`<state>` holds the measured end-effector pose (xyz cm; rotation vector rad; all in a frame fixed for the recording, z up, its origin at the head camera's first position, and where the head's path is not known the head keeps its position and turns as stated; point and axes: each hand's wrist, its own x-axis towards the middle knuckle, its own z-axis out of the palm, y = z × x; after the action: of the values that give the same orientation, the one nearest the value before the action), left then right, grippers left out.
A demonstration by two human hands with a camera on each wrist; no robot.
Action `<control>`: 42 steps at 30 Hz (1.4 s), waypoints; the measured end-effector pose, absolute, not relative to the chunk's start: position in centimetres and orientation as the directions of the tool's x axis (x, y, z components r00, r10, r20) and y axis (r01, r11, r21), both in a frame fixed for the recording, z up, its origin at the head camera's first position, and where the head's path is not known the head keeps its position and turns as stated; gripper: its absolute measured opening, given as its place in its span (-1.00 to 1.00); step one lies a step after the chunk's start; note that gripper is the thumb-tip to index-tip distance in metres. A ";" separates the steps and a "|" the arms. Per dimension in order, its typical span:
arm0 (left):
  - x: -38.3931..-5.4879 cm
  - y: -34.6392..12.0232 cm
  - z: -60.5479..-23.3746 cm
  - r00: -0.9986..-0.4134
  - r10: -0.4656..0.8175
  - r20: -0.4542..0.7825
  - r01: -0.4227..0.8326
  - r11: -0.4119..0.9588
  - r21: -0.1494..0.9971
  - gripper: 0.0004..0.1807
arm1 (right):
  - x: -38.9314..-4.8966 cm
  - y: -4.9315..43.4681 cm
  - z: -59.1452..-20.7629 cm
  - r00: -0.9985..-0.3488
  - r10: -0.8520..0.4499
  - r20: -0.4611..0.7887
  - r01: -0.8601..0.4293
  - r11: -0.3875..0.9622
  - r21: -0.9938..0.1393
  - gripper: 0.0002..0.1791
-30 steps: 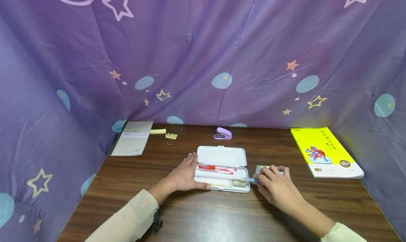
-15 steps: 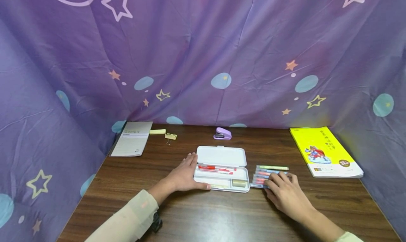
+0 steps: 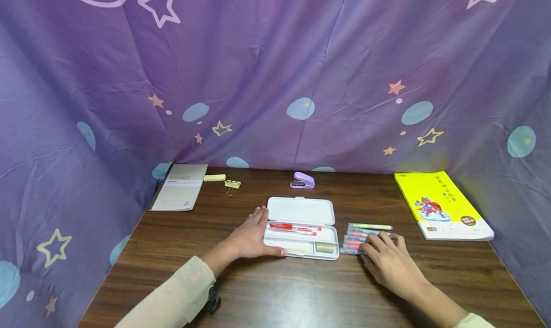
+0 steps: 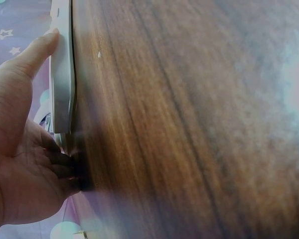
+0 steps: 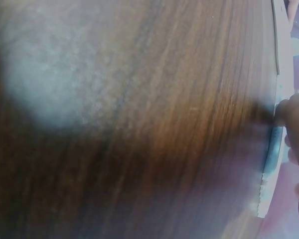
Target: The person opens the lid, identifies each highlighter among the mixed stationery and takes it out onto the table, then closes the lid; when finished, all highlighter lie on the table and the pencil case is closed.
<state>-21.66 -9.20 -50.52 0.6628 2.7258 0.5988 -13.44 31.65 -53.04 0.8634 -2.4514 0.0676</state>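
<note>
A white pencil case [image 3: 301,251] lies open on the table in the head view, its lid [image 3: 300,211] tipped back. Red pens [image 3: 294,228] fill its rear compartment; a small beige-gold block [image 3: 324,247] sits in the front right one. My left hand [image 3: 247,235] braces the case's left end, thumb straight along the front edge, fingers at the side. To the right, several clear pens [image 3: 354,238] lie in a row, with a yellow-green pen [image 3: 370,226] at the back. My right hand [image 3: 389,263] holds the nearest pen with bent fingers; its grip is partly hidden.
The wooden table [image 3: 275,294] also bears a grey notebook [image 3: 180,188], a yellow stick [image 3: 214,178], a gold binder clip [image 3: 233,184], a purple stapler [image 3: 303,180] and a yellow book [image 3: 441,206]. A purple curtain [image 3: 258,79] encloses the back and sides.
My right hand has moved right, away from the case, laying a pen that pointed over the case's edge beside the row. In the last half second it barely moves. My left hand stays put.
</note>
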 end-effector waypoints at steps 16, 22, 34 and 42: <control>-21.7 -9.2 -50.7 -0.860 0.480 -0.174 0.364 0.815 0.451 0.56 | -16.1 29.1 -51.1 -0.680 -0.500 0.536 -0.570 0.821 0.042 -0.68; -21.7 -9.2 -50.6 -0.859 0.481 -0.174 0.364 0.814 0.452 0.57 | -17.0 26.4 -51.0 -0.685 -0.517 0.513 -0.590 0.807 0.026 -0.69; -21.7 -9.3 -50.4 -0.858 0.485 -0.169 0.372 0.814 0.447 0.56 | -16.7 20.7 -51.0 -0.559 -0.678 0.478 -0.746 0.663 0.067 -0.67; -21.6 -9.4 -50.4 -0.857 0.492 -0.156 0.376 0.801 0.465 0.56 | -16.4 19.2 -51.6 -0.509 -0.733 0.451 -0.769 0.623 0.145 -0.69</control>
<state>-21.60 -9.36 -50.40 0.6689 2.7206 0.6210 -16.42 19.22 -51.56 1.1839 -2.3734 0.1009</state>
